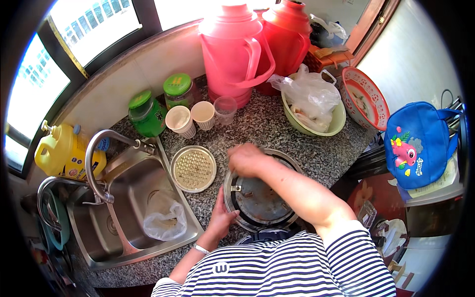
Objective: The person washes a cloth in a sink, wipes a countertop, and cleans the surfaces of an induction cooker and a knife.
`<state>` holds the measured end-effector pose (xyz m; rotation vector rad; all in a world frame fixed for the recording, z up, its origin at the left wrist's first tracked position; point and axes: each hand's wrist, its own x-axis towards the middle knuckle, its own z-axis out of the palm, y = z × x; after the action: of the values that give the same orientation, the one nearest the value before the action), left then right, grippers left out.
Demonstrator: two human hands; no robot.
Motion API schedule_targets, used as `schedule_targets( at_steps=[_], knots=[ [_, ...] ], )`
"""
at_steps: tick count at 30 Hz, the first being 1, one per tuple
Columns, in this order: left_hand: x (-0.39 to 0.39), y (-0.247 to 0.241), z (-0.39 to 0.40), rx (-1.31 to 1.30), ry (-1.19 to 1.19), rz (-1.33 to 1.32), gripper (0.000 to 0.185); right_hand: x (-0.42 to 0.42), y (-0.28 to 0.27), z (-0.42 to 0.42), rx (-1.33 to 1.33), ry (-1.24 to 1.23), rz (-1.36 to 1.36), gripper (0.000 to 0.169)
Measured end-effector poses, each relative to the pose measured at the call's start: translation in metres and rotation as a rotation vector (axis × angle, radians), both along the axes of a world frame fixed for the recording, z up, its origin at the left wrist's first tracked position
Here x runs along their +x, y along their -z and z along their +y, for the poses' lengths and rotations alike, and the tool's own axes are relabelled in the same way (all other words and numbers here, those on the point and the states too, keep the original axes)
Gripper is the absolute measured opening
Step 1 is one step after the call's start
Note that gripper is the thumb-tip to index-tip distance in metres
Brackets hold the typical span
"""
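Observation:
A round metal lid-like part (259, 202) with a dark ring and small metal clips lies in front of me on the granite counter. It looks like the underside of a pressure cooker lid. My left hand (222, 217) holds its lower left rim, thumb over the edge. Above its upper left rim is my right hand (245, 160), fingers curled and blurred; whether they pinch something is hidden. My right forearm covers part of the lid. Just left of it rests a round perforated metal plate (193, 169). A dark blue part (269, 235) shows below, against my striped shirt.
At the left is a double steel sink (122, 247) with a faucet (92, 159) and a plastic bag (167, 224). Behind stand paper cups (180, 120), green-lidded jars (146, 115) and pink thermoses (232, 55). A bowl with bags (315, 130) and an enamel basin (365, 98) stand right.

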<state>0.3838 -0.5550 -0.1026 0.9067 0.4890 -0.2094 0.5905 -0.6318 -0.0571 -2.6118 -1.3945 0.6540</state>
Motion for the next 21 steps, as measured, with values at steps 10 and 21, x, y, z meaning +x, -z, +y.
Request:
schedule_targets(
  at_steps=[10, 21],
  knots=[
    [0.001, 0.009, -0.003, 0.047, -0.015, 0.003, 0.096, 0.020, 0.012, -0.012, -0.060, 0.070, -0.256, 0.013],
    [0.007, -0.005, -0.005, 0.082, 0.010, -0.006, 0.092, -0.017, -0.009, -0.003, 0.124, -0.181, -0.035, 0.023]
  ],
)
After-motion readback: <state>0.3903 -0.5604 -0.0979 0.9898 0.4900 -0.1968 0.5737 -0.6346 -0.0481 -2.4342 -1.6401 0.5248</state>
